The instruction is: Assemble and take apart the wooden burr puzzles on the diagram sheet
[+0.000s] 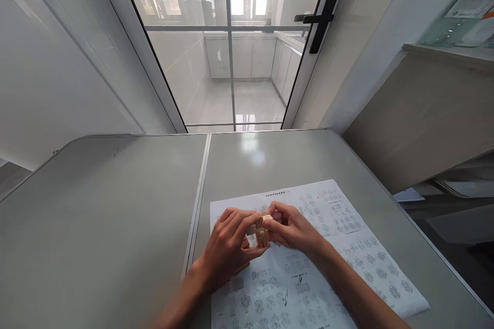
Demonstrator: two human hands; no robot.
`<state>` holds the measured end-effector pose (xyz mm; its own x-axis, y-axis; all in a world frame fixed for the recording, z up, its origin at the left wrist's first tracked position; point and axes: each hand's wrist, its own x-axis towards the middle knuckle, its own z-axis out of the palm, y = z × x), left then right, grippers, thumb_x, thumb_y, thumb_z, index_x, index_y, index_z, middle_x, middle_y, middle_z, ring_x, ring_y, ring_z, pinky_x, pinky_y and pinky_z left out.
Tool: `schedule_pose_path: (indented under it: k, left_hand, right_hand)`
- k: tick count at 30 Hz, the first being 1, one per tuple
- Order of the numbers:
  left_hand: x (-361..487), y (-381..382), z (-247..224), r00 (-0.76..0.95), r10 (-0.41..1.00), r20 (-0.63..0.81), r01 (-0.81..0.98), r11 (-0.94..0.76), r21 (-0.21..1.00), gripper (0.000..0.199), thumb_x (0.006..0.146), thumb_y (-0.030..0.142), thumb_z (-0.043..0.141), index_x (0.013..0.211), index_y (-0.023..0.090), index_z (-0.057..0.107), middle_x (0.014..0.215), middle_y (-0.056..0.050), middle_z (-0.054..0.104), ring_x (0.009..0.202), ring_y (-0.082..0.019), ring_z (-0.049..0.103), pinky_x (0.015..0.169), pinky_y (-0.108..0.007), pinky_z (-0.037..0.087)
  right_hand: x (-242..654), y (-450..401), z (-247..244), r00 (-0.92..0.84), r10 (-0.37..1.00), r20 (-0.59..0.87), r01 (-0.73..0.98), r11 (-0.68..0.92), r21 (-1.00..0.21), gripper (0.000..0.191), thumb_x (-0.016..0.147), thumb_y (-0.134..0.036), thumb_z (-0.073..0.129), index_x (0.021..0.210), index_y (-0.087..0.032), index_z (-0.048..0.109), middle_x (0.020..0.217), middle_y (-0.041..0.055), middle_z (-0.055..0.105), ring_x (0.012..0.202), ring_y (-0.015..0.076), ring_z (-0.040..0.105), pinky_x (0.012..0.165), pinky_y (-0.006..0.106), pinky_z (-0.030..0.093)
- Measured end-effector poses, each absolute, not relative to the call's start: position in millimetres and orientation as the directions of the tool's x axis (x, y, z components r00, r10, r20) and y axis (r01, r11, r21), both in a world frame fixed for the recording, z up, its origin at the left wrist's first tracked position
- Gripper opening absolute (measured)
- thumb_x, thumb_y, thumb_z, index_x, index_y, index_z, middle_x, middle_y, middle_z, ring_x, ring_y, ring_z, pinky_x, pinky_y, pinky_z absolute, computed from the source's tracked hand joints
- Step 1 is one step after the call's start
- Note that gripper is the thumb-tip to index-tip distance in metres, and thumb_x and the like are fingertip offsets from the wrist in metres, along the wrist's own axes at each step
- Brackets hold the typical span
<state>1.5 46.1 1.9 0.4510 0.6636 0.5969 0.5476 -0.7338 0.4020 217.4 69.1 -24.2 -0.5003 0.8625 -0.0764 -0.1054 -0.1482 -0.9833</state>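
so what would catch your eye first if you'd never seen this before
Both hands, left hand and right hand, meet over a small wooden puzzle near the table's front edge. Under them lies a printed sheet of little diagrams on the grey table. Behind, a glass door with a black handle fills the background.

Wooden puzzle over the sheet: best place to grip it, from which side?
Likely by its outer left and right block ends, one hand per side. The wooden puzzle sits between left hand and right hand above the printed sheet, its notched middle exposed.
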Motion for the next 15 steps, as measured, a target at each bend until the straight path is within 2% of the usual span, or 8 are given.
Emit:
schedule_pose_path:
  k: [4, 7, 12, 15]
  left_hand:
    - [2.7, 45.8, 5.7, 0.447, 0.666, 0.597, 0.54, -0.733, 0.414, 0.048, 0.087, 0.019, 0.08, 0.127, 0.027, 0.055, 0.105, -0.004, 0.079, 0.091, -0.023, 0.076, 0.087, -0.039, 0.056]
    - [3.4, 44.7, 9.0, 0.425, 0.705, 0.568, 0.548, -0.7, 0.458, 0.049, 0.081, 0.024, 0.086, 0.121, 0.026, 0.058, 0.103, -0.004, 0.078, 0.09, -0.023, 0.075, 0.086, -0.039, 0.056]
    - [4.1, 42.1, 8.7, 0.334, 0.847, 0.414, 0.575, -0.531, 0.623, 0.054, 0.065, 0.038, 0.096, 0.105, 0.024, 0.062, 0.09, -0.003, 0.073, 0.079, -0.023, 0.069, 0.075, -0.038, 0.056]
    - [4.0, 41.6, 6.9, 0.272, 0.918, 0.289, 0.507, -0.392, 0.767, 0.051, 0.065, 0.036, 0.095, 0.103, 0.024, 0.063, 0.09, -0.002, 0.072, 0.077, -0.021, 0.068, 0.068, -0.033, 0.056]
  right_hand:
    - [215.6, 68.7, -24.3, -0.493, 0.866, -0.078, -0.107, -0.149, -0.983, 0.04, 0.096, -0.056, 0.075, 0.085, -0.023, 0.053, 0.05, -0.0092, 0.054, 0.04, 0.0088, 0.043, 0.044, 0.023, 0.033]
    - [214.4, 69.2, -26.3, -0.473, 0.877, -0.081, -0.088, -0.139, -0.986, 0.04, 0.095, -0.055, 0.076, 0.084, -0.023, 0.055, 0.049, -0.0088, 0.055, 0.04, 0.0092, 0.045, 0.044, 0.022, 0.035]
    - [214.3, 72.2, -29.3, -0.467, 0.882, -0.066, -0.114, -0.134, -0.984, 0.043, 0.096, -0.061, 0.072, 0.088, -0.022, 0.055, 0.053, -0.0062, 0.061, 0.038, 0.0093, 0.046, 0.044, 0.023, 0.035]
    - [214.8, 73.1, -28.1, -0.441, 0.896, -0.059, -0.124, -0.126, -0.984, 0.045, 0.097, -0.066, 0.066, 0.091, -0.022, 0.055, 0.055, -0.0048, 0.063, 0.039, 0.0103, 0.047, 0.044, 0.023, 0.034]
